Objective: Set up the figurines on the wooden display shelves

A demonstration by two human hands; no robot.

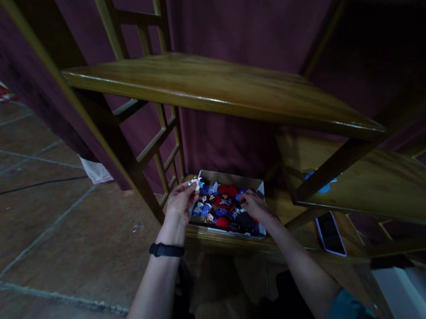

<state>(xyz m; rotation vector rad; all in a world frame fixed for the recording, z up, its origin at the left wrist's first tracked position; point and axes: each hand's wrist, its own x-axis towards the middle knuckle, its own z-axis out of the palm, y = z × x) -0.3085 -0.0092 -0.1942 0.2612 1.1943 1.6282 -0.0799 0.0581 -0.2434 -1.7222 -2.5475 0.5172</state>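
Note:
A shallow cardboard box sits on the lowest wooden shelf, filled with several small colourful figurines in red, blue, white and black. Between its thumb and fingers, my left hand grips a small white and blue figurine above the box's left corner. At the right side of the box, my right hand reaches in over the figurines with curled fingers. Whether those fingertips hold one of them is hidden in the dim light. A dark band is around my left wrist.
A wooden shelf board juts out above the box. A phone lies to the right on the low shelf. Blue items rest on the right-hand board. Dark red curtain hangs behind; tiled floor stretches left.

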